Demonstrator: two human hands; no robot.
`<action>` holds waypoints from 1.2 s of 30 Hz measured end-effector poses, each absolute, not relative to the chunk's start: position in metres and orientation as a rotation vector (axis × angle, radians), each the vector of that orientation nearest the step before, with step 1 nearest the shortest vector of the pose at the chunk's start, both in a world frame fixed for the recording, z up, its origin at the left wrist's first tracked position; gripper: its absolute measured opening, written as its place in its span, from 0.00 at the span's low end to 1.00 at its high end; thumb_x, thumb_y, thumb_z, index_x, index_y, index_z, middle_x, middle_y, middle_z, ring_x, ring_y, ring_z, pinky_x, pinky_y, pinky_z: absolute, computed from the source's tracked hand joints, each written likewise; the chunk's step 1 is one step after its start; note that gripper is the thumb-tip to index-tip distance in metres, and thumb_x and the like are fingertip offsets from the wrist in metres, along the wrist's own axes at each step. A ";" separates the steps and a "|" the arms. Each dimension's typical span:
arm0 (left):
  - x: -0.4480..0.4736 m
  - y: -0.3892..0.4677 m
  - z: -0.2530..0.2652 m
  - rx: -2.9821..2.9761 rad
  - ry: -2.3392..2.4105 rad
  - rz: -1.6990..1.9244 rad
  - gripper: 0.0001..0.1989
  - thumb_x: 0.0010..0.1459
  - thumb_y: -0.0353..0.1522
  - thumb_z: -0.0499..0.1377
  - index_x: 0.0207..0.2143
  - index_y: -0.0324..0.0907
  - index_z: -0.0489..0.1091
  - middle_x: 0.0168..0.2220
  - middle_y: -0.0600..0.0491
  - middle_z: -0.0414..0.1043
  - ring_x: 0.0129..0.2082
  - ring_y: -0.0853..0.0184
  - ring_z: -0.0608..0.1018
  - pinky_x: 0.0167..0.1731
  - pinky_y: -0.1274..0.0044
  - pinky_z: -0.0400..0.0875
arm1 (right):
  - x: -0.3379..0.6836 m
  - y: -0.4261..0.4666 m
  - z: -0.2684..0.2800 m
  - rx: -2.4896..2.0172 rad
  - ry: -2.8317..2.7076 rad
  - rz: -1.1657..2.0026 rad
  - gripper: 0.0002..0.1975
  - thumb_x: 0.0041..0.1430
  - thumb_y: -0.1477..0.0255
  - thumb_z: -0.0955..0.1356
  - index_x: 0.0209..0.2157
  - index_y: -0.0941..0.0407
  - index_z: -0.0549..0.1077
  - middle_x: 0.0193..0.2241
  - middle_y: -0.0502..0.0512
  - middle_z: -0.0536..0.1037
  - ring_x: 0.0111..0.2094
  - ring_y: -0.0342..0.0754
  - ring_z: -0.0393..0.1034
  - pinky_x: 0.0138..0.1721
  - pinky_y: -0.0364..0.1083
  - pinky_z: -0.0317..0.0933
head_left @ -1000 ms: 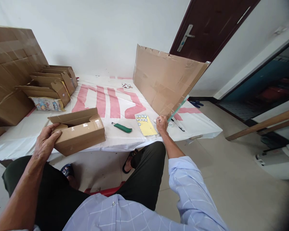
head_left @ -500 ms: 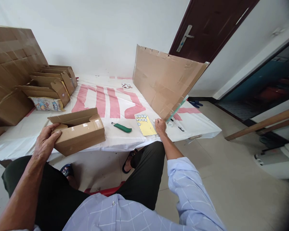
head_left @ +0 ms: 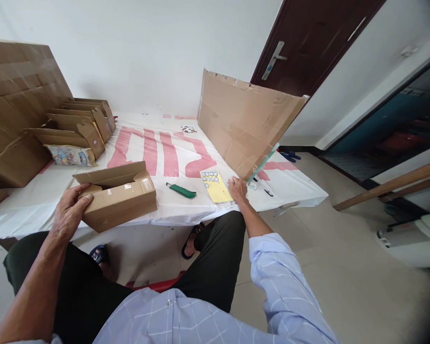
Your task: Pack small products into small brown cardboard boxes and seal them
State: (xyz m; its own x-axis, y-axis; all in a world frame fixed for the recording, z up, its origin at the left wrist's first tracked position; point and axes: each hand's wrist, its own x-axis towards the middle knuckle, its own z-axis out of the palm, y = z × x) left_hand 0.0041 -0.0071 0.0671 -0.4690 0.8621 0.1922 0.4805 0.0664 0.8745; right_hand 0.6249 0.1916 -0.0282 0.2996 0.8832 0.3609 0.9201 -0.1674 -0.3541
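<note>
Currently, the brown box (head_left: 120,203) is gripped by the left hand (head_left: 69,210) at its left end, pinched between the thumb on the outside and the fingers over the edge. It is held at the near table edge, open side up, with its far flap raised. Clock centred on the yellow sheet (head_left: 220,190), 12 pointing away from the wearer: box sits at 9. The green cutter (head_left: 181,190) is placed at 9 too, between box and sheet, touched by neither hand.

The right hand (head_left: 238,190) is set down at 3, at the sheet's right edge, fingers curled and bunched; whether anything is pinched there cannot be told. Blue-outlined pieces are grouped along the sheet's far end. Farther out at 3, a small round item (head_left: 252,186) and a thin black tool (head_left: 264,187) are seen.

A large cardboard panel (head_left: 249,124) is stood tilted at 1. A small patterned card (head_left: 188,129) is laid at 11. At 10, a row of open boxes (head_left: 89,131) is lined up by a big carton (head_left: 17,86), with a printed packet (head_left: 71,156) propped in front. White, red-marked cloth (head_left: 154,205) is spread underneath.
</note>
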 end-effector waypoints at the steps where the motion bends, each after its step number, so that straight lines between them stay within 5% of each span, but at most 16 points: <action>1: 0.003 -0.006 0.065 1.339 1.970 1.379 0.36 0.54 0.50 0.62 0.61 0.42 0.76 0.65 0.42 0.73 0.67 0.43 0.73 0.72 0.54 0.62 | 0.623 0.189 -0.025 -2.072 -1.620 -0.092 0.20 0.70 0.64 0.65 0.53 0.55 0.83 0.51 0.66 0.83 0.51 0.60 0.71 0.55 0.54 0.63; 12: 0.005 0.006 0.060 1.483 1.807 1.513 0.32 0.57 0.51 0.62 0.57 0.42 0.76 0.61 0.43 0.75 0.64 0.46 0.75 0.70 0.54 0.65 | 0.613 0.184 0.007 -2.228 -1.767 -0.054 0.30 0.74 0.63 0.59 0.69 0.60 0.72 0.61 0.78 0.76 0.63 0.71 0.68 0.62 0.65 0.61; 19: 0.003 0.004 0.058 1.544 1.742 1.481 0.31 0.62 0.51 0.61 0.60 0.43 0.75 0.62 0.43 0.74 0.66 0.47 0.73 0.70 0.55 0.66 | 0.588 0.176 0.044 -2.166 -1.699 -0.051 0.28 0.71 0.64 0.62 0.64 0.65 0.75 0.62 0.91 0.71 0.65 0.82 0.65 0.56 0.72 0.62; 25: -0.003 -0.005 0.061 1.566 1.554 1.390 0.34 0.60 0.55 0.65 0.62 0.47 0.73 0.69 0.44 0.67 0.69 0.45 0.70 0.59 0.58 0.76 | 0.500 0.168 0.083 -1.677 -1.960 -0.041 0.22 0.68 0.65 0.63 0.57 0.58 0.78 0.61 0.74 0.77 0.66 0.66 0.68 0.65 0.63 0.64; 29: -0.009 -0.011 0.063 1.679 1.500 1.313 0.38 0.54 0.56 0.70 0.62 0.51 0.73 0.72 0.44 0.62 0.71 0.43 0.68 0.60 0.57 0.75 | 0.404 0.153 0.108 -1.108 -2.181 0.266 0.18 0.69 0.61 0.66 0.52 0.54 0.81 0.54 0.65 0.83 0.54 0.59 0.78 0.55 0.58 0.75; 33: -0.011 -0.011 0.064 1.718 1.494 1.254 0.41 0.49 0.54 0.75 0.63 0.52 0.73 0.73 0.44 0.59 0.72 0.42 0.66 0.58 0.58 0.77 | 0.325 0.131 0.127 -0.781 -2.394 0.387 0.18 0.67 0.60 0.72 0.54 0.53 0.83 0.55 0.62 0.84 0.58 0.61 0.76 0.62 0.61 0.70; 36: -0.012 -0.009 0.061 1.720 1.505 1.264 0.39 0.51 0.53 0.74 0.63 0.53 0.73 0.72 0.44 0.60 0.71 0.43 0.66 0.58 0.59 0.77 | 0.289 0.120 0.134 -0.736 -2.515 0.493 0.19 0.65 0.62 0.74 0.55 0.52 0.83 0.54 0.61 0.85 0.55 0.60 0.78 0.59 0.59 0.71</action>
